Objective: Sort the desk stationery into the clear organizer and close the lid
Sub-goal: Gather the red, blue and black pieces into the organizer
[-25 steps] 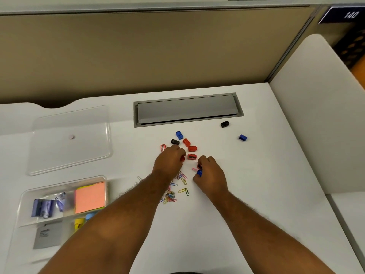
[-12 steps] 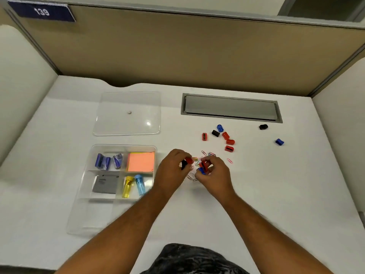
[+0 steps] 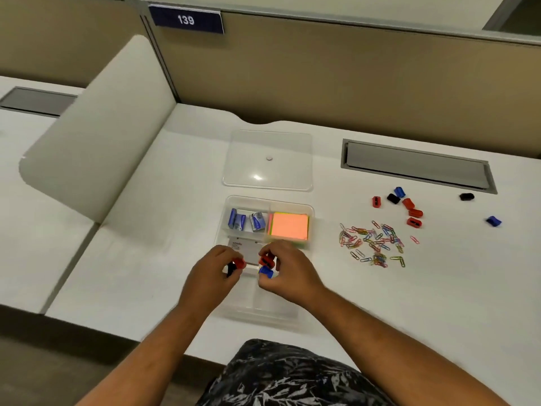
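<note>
Left hand [image 3: 209, 276]: fingers curled, pinching red sharpener [image 3: 239, 263] and black sharpener [image 3: 231, 269]. Right hand [image 3: 288, 273]: curled on red sharpener [image 3: 267, 260], blue sharpener [image 3: 265, 271]. Both over clear plastic organizer [image 3: 311, 210]; flat transparent lid [image 3: 268, 174] beyond it.

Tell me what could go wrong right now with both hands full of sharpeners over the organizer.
1. Each hand pinches two small sharpeners: the left hand a red and a black one, the right hand a red and a blue one. One could slip and bounce off the desk.
2. The organizer has several compartments; a loose drop may land on the grey card.
3. Paper clips lie scattered nearby, easy to sweep off.
</note>
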`<state>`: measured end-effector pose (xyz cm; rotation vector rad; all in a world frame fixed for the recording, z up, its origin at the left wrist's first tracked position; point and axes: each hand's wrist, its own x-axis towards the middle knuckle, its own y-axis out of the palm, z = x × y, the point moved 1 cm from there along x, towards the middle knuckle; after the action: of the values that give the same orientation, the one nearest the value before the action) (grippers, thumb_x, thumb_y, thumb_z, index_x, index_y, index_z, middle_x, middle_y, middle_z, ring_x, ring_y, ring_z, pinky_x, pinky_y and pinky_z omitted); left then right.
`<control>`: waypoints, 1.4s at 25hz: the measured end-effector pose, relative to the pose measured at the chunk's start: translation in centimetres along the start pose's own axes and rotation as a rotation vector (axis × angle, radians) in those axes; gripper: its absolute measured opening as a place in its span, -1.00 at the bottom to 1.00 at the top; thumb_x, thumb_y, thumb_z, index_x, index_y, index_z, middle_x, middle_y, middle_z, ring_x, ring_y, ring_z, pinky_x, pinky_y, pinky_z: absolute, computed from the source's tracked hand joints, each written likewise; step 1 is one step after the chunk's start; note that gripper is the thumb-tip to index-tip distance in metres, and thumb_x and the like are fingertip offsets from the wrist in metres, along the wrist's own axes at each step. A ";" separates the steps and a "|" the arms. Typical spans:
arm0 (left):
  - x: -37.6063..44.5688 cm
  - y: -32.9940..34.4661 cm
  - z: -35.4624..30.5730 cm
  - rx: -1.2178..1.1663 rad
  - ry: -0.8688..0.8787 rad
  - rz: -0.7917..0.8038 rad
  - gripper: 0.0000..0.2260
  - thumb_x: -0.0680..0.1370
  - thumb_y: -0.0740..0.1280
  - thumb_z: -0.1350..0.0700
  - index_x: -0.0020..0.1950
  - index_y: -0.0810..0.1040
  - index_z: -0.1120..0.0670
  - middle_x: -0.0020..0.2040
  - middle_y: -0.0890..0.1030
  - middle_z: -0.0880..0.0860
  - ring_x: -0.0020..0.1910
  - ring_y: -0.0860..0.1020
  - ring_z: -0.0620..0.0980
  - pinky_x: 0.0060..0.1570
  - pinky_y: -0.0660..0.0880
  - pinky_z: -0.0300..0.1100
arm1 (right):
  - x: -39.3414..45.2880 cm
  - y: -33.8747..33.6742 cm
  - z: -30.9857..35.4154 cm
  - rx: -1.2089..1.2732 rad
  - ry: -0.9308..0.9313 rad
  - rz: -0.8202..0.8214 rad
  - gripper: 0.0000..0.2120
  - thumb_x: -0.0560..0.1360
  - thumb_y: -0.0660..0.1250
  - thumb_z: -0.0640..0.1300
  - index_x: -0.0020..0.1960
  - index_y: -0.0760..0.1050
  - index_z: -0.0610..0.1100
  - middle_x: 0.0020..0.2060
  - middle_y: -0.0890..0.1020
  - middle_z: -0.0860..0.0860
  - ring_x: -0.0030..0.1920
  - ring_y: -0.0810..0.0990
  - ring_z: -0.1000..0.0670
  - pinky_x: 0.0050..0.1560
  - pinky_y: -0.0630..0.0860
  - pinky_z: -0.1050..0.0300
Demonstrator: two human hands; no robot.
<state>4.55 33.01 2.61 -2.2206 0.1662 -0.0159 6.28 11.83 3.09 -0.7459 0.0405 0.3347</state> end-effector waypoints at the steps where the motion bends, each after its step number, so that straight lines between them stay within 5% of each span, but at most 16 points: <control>1: -0.6 -0.6 1.1 0.017 -0.012 0.017 -0.87 0.52 0.47 0.08 -0.01 0.61 -0.15 -0.04 0.53 -0.23 -0.09 0.56 -0.18 -0.12 0.53 -0.36 | 0.1 1.1 0.9 -0.034 -0.016 0.031 -0.65 0.32 0.43 0.04 0.09 0.53 0.13 -0.05 0.55 0.19 -0.11 0.52 0.14 -0.09 0.58 0.15; 9: -2.7 -1.0 3.5 0.071 -0.074 0.088 -0.80 0.55 0.46 0.04 0.17 0.65 -0.07 0.19 0.55 -0.12 0.03 0.59 -0.09 0.09 0.58 -0.24 | 0.7 5.9 2.7 -0.238 -0.053 0.162 -0.53 0.39 0.52 0.17 0.25 0.53 0.14 0.10 0.58 0.17 0.07 0.55 0.10 0.04 0.63 0.08; 17: -1.1 0.0 1.7 0.061 -0.014 0.078 -0.77 0.53 0.48 0.03 0.17 0.59 -0.05 0.20 0.55 -0.10 0.13 0.56 -0.07 0.11 0.57 -0.24 | 0.1 3.1 -0.2 -0.135 0.028 -0.039 -0.69 0.47 0.47 0.08 0.20 0.58 0.12 0.03 0.57 0.23 -0.07 0.49 0.18 -0.04 0.53 0.23; 22: 3.3 3.0 -3.7 0.074 0.178 0.079 -0.79 0.54 0.44 0.01 0.17 0.58 -0.08 0.19 0.56 -0.12 0.16 0.51 -0.09 0.05 0.54 -0.19 | -1.3 -2.4 -4.9 -0.093 0.145 -0.244 -0.73 0.49 0.48 -0.04 0.18 0.58 0.05 -0.02 0.56 0.18 -0.18 0.52 0.14 -0.11 0.53 0.21; 28: 10.5 8.9 -12.8 0.087 0.357 0.116 -0.78 0.51 0.43 0.07 0.14 0.60 -0.02 0.17 0.56 -0.05 0.18 0.50 0.00 0.07 0.52 -0.10 | -3.0 -10.2 -11.9 -0.092 0.310 -0.462 -0.75 0.48 0.46 -0.15 0.15 0.61 -0.03 0.01 0.64 0.08 -0.09 0.54 0.11 0.03 0.60 0.05; 35: 16.9 16.2 -22.8 0.091 0.393 0.202 -0.70 0.52 0.45 0.08 0.24 0.57 0.02 0.29 0.51 -0.01 0.27 0.48 0.01 0.11 0.52 -0.10 | -3.8 -18.0 -19.3 -0.100 0.466 -0.486 -0.70 0.51 0.49 -0.12 0.21 0.57 -0.01 0.12 0.63 0.07 0.07 0.63 0.04 0.12 0.65 0.07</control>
<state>17.88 3.18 2.90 -2.0793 0.5924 -0.3438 9.89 -14.56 1.33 -0.8932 0.2789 -0.3062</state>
